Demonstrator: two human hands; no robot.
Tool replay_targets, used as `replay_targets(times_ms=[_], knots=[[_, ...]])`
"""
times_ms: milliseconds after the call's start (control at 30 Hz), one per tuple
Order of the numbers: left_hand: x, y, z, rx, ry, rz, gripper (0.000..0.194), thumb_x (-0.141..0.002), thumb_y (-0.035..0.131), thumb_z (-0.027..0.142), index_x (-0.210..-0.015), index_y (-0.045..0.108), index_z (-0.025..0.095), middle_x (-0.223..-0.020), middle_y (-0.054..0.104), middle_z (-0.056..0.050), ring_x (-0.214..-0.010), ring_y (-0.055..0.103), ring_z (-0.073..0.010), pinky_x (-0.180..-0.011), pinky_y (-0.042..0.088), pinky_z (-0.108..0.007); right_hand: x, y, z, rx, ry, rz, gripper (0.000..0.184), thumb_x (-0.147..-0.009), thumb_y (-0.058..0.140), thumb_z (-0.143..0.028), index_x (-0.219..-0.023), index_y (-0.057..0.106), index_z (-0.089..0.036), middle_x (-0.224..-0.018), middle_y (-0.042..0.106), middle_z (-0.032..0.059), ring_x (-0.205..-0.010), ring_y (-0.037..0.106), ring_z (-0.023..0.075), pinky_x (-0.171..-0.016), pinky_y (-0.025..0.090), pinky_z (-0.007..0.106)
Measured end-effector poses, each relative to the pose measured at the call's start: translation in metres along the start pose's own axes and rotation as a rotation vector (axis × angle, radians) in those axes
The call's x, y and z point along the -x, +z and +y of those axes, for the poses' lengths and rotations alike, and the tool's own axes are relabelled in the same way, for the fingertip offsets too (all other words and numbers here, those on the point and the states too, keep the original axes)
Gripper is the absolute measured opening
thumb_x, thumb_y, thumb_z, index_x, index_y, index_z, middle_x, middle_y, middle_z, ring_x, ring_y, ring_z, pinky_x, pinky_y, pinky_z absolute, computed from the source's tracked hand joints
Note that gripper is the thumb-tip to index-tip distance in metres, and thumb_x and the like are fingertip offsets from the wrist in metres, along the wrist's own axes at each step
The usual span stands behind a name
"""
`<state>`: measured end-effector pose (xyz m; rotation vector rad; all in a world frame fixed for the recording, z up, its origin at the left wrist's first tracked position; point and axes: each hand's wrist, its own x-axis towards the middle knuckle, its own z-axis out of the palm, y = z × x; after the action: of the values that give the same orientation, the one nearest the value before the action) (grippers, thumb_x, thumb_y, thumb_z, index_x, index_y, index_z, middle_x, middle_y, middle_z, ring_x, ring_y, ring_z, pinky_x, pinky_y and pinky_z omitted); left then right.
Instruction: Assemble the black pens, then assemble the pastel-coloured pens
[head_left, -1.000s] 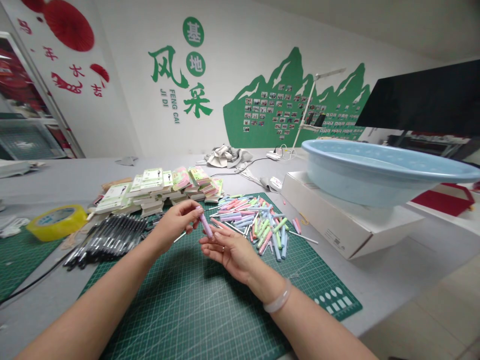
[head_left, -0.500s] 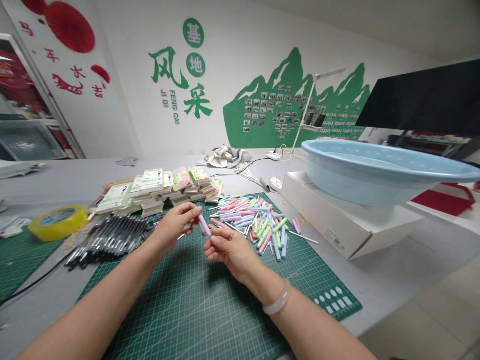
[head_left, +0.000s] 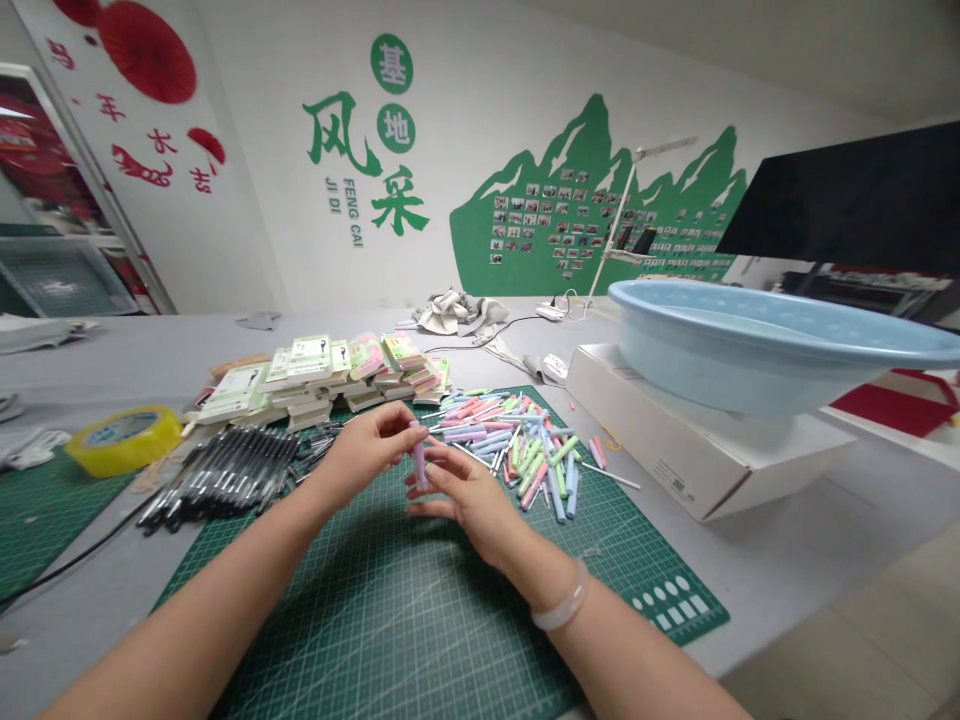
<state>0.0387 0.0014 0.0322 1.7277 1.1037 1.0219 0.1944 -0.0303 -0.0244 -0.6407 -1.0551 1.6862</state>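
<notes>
A short purple pen barrel [head_left: 419,466] is held between my two hands above the cutting mat, its long side close to upright. My left hand [head_left: 375,440] pinches its top end between thumb and fingers. At the lower end, my right hand [head_left: 465,495] has thumb and forefinger against it, with the other fingers loosely spread. Just behind my right hand lies a loose pile of pastel pen barrels [head_left: 536,470] in green, pink, blue and purple, with thin white sticks among them. Black pens [head_left: 225,475] lie in a row left of my left hand.
The green cutting mat [head_left: 390,620] lies under my hands. Stacks of small boxes [head_left: 307,360] stand behind the pens. Yellow tape [head_left: 124,440] rests at left. On the right, a blue basin [head_left: 720,340] sits on a white box [head_left: 675,440]. Cloths [head_left: 457,312] lie at the back.
The pen barrel has turned from slanted to nearly upright. My left hand has moved slightly right, and the right hand's lower fingers have spread. The view has shifted a little.
</notes>
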Motion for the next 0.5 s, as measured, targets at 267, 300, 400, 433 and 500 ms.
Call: replay_targets(times_ms=[267, 300, 400, 433, 500], knots=[[-0.014, -0.021, -0.04, -0.672, 0.051, 0.083, 0.025, -0.079, 0.052, 0.04, -0.081, 0.064, 0.019, -0.083, 0.063, -0.006, -0.071, 0.058, -0.0183, -0.059, 0.042, -0.025, -0.01, -0.012, 0.006, 0.024, -0.041, 0.146, 0.034, -0.066, 0.073, -0.038, -0.087, 0.067, -0.012, -0.078, 0.066, 0.0068, -0.072, 0.065, 0.0166, -0.075, 0.054, 0.039], [-0.014, -0.022, -0.048, -0.857, 0.05, 0.078, 0.02, -0.078, 0.054, 0.036, -0.082, 0.065, 0.019, -0.087, 0.062, -0.007, -0.079, 0.059, -0.0207, -0.063, 0.043, -0.027, -0.011, -0.013, 0.006, 0.024, -0.045, 0.154, 0.034, -0.065, 0.074, -0.038, -0.086, 0.067, -0.012, -0.078, 0.066, 0.0066, -0.072, 0.065, 0.0165, -0.074, 0.054, 0.039], [-0.012, -0.018, -0.065, -1.189, -0.013, 0.047, 0.017, -0.079, 0.052, 0.029, -0.086, 0.063, 0.019, -0.096, 0.059, -0.009, -0.09, 0.058, -0.024, -0.068, 0.044, -0.03, -0.011, -0.012, 0.006, 0.035, -0.061, 0.168, 0.032, -0.064, 0.074, -0.038, -0.083, 0.066, -0.013, -0.08, 0.067, 0.006, -0.071, 0.064, 0.0159, -0.073, 0.055, 0.037], [-0.011, -0.014, -0.068, -1.238, -0.032, 0.038, 0.018, -0.081, 0.049, 0.028, -0.087, 0.062, 0.018, -0.097, 0.058, -0.01, -0.091, 0.058, -0.0245, -0.069, 0.044, -0.03, -0.011, -0.011, 0.006, 0.039, -0.065, 0.17, 0.032, -0.064, 0.074, -0.037, -0.083, 0.066, -0.013, -0.08, 0.067, 0.0058, -0.071, 0.064, 0.0158, -0.073, 0.055, 0.037], [-0.009, -0.009, -0.072, -1.272, -0.059, 0.029, 0.02, -0.083, 0.045, 0.027, -0.087, 0.061, 0.017, -0.096, 0.058, -0.012, -0.091, 0.059, -0.0254, -0.069, 0.045, -0.032, -0.01, -0.01, 0.005, 0.041, -0.07, 0.174, 0.03, -0.065, 0.074, -0.037, -0.082, 0.066, -0.013, -0.079, 0.066, 0.0051, -0.071, 0.064, 0.0155, -0.074, 0.055, 0.037]])
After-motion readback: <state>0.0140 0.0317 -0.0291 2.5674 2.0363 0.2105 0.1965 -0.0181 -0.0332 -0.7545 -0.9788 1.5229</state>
